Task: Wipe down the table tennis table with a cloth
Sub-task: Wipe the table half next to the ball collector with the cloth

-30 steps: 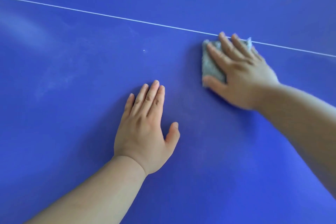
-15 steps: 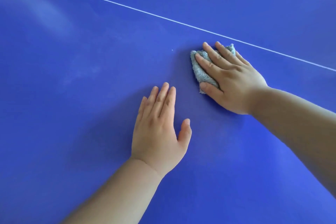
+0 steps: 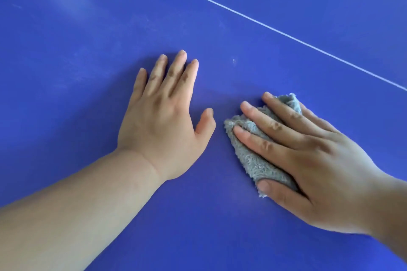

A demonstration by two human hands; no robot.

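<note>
The blue table tennis table (image 3: 72,99) fills the whole view. A crumpled grey cloth (image 3: 250,161) lies on it right of centre. My right hand (image 3: 312,156) presses the cloth flat with straight fingers on top, and the thumb lies against its near edge. Most of the cloth is hidden under that hand. My left hand (image 3: 163,121) rests palm down on the bare surface just left of the cloth, fingers straight and spread a little, holding nothing.
A thin white line (image 3: 264,25) runs diagonally across the table from top centre to the right edge. A small white speck (image 3: 234,60) sits beyond the two hands. Faint pale smears show on the surface at the left.
My right hand has drawn the cloth back from the white line toward me, ending beside my left thumb. The left hand has stayed flat on the table while the view shifted.
</note>
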